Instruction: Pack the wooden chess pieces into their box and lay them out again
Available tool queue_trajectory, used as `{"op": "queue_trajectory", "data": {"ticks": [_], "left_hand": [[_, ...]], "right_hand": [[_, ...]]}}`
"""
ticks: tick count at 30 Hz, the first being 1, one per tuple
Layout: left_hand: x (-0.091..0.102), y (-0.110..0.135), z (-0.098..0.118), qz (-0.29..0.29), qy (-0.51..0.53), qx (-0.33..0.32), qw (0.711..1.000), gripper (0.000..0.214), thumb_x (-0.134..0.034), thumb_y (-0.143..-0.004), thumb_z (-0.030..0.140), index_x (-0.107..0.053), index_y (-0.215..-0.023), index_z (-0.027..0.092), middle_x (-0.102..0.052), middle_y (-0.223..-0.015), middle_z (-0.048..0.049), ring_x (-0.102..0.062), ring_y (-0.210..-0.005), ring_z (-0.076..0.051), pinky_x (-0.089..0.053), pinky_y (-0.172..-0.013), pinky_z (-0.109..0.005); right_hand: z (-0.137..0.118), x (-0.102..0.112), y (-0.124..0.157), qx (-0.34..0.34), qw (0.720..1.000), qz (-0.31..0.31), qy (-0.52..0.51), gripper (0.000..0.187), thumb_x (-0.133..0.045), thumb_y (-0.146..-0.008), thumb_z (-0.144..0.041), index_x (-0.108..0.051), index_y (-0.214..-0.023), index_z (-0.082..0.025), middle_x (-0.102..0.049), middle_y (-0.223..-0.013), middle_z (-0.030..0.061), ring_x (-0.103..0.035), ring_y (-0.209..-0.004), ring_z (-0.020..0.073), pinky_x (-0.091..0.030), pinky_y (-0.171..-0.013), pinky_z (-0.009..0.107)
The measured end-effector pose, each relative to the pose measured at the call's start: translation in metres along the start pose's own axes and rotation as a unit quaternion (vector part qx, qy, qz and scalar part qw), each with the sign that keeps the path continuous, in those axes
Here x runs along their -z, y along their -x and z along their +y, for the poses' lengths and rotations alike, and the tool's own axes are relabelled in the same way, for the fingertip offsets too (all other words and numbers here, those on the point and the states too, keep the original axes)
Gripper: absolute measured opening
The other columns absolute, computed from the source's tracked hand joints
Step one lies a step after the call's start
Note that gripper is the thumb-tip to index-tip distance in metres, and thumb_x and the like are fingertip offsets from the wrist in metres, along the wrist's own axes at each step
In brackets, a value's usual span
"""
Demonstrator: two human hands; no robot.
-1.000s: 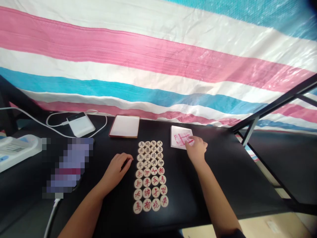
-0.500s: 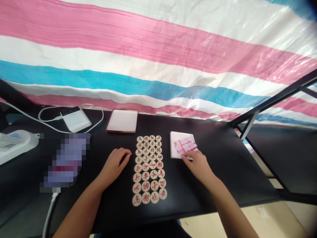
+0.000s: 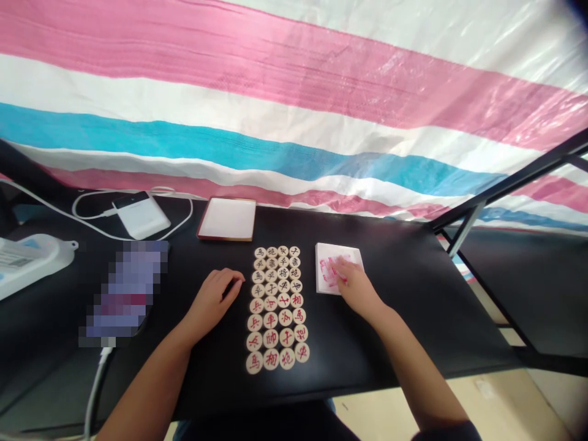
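Rows of round xiangqi pieces (image 3: pixel 278 306), black characters at the far end and red at the near end, lie flat on the black table (image 3: pixel 211 392). My left hand (image 3: pixel 215 300) rests just left of them, fingers loosely curved, a gap showing beside the thumb and nothing held. To the right sits a shallow white box (image 3: pixel 324 251). Inside it lies a folded, thin sheet with pink-red lines (image 3: pixel 328 269), apparently a folded game board. My right hand (image 3: pixel 356 285) is over the box, its bent fingers pressed onto the sheet; the fingertips partly blur into it.
A box lid (image 3: pixel 228 219), white inside with a reddish-brown rim, lies at the back. On the left are a white power bank (image 3: pixel 143 217) with its cable, a pixelated phone (image 3: pixel 124 288) on a charging cable, and a white power strip (image 3: pixel 32 263). A striped sheet (image 3: pixel 275 116) hangs behind.
My right hand has moved forward and left, from the near edge of the box onto the sheet. The sheet now lies lower inside the box. My left hand stays put.
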State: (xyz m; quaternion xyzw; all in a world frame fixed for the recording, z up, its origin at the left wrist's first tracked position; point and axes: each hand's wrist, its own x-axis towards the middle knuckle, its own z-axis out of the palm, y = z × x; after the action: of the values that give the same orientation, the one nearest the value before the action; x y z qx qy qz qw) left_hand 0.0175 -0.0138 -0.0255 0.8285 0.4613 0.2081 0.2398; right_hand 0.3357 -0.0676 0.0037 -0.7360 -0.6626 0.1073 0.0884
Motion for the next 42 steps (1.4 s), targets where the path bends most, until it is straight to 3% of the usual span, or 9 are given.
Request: {"op": "queue_trajectory", "data": {"ticks": [7,11,15,25,28,34,39,42], "left_hand": [[0.002,0.0,0.003,0.001,-0.002,0.0,1.0,0.022,-0.038,-0.087,0.034,-0.055,-0.087,0.02,-0.061,-0.085,-0.0038,-0.053,-0.079,-0.02,-0.041,-0.075,-0.033],[0.001,0.0,0.003,0.0,0.001,0.001,1.0,0.021,-0.039,-0.087,0.033,-0.055,-0.087,0.02,-0.061,-0.085,-0.0041,-0.052,-0.08,-0.02,-0.041,-0.075,-0.033],[0.001,0.0,0.003,0.001,0.005,0.001,1.0,0.02,-0.039,-0.087,0.032,-0.055,-0.087,0.019,-0.06,-0.086,-0.0039,-0.052,-0.08,-0.019,-0.041,-0.075,-0.033],[0.004,-0.001,0.007,0.0,0.007,0.008,1.0,0.02,-0.039,-0.087,0.031,-0.055,-0.087,0.02,-0.06,-0.084,-0.0038,-0.052,-0.079,-0.019,-0.042,-0.074,-0.033],[0.005,-0.001,0.008,-0.005,0.002,0.012,1.0,0.02,-0.039,-0.087,0.031,-0.054,-0.087,0.02,-0.06,-0.085,-0.0036,-0.052,-0.079,-0.019,-0.042,-0.074,-0.032],[0.004,-0.001,0.004,-0.015,-0.004,0.015,1.0,0.019,-0.04,-0.087,0.032,-0.054,-0.089,0.019,-0.06,-0.087,-0.0036,-0.052,-0.081,-0.019,-0.041,-0.076,-0.032],[0.003,-0.001,0.003,-0.027,-0.008,0.027,0.999,0.021,-0.04,-0.087,0.034,-0.054,-0.091,0.02,-0.06,-0.086,-0.0036,-0.052,-0.079,-0.019,-0.04,-0.075,-0.032],[0.002,-0.001,0.002,-0.026,-0.004,0.026,0.999,0.021,-0.04,-0.087,0.035,-0.055,-0.09,0.02,-0.06,-0.087,-0.0032,-0.052,-0.08,-0.019,-0.04,-0.075,-0.032]], "right_hand": [[0.0,0.005,-0.004,-0.046,0.998,0.037,-0.003,0.04,-0.046,-0.075,-0.015,-0.06,-0.113,-0.013,-0.054,-0.122,0.0126,-0.05,-0.111,0.0243,-0.036,-0.096,0.037],[0.008,0.005,-0.006,0.0,1.0,0.017,0.007,0.041,-0.051,-0.073,-0.016,-0.06,-0.113,-0.018,-0.054,-0.123,0.0093,-0.047,-0.112,0.0245,-0.036,-0.096,0.038],[0.009,0.002,-0.006,0.02,0.999,-0.002,0.035,0.041,-0.053,-0.077,-0.03,-0.056,-0.116,-0.02,-0.047,-0.127,0.012,-0.046,-0.109,0.0266,-0.039,-0.09,0.041],[0.002,-0.008,-0.013,-0.044,0.995,0.061,0.061,0.04,-0.048,-0.08,-0.045,-0.054,-0.104,-0.014,-0.047,-0.105,0.0144,-0.049,-0.09,0.025,-0.043,-0.076,0.037],[0.001,-0.009,-0.015,-0.052,0.995,0.074,0.044,0.038,-0.047,-0.08,-0.044,-0.055,-0.101,-0.013,-0.048,-0.102,0.0142,-0.048,-0.089,0.0257,-0.043,-0.075,0.037],[0.006,-0.004,-0.025,0.052,0.997,0.049,-0.016,0.019,-0.049,-0.079,-0.025,-0.059,-0.094,-0.019,-0.057,-0.098,0.0077,-0.046,-0.085,0.0221,-0.037,-0.081,0.037],[0.009,-0.009,-0.037,0.044,0.997,0.025,-0.065,0.012,-0.046,-0.075,-0.015,-0.056,-0.073,-0.019,-0.059,-0.079,0.0035,-0.048,-0.078,0.0187,-0.036,-0.076,0.034],[0.008,-0.007,-0.036,0.032,0.995,0.057,-0.08,0.012,-0.045,-0.075,-0.017,-0.055,-0.07,-0.02,-0.058,-0.077,0.0033,-0.049,-0.079,0.019,-0.035,-0.077,0.034]]}}
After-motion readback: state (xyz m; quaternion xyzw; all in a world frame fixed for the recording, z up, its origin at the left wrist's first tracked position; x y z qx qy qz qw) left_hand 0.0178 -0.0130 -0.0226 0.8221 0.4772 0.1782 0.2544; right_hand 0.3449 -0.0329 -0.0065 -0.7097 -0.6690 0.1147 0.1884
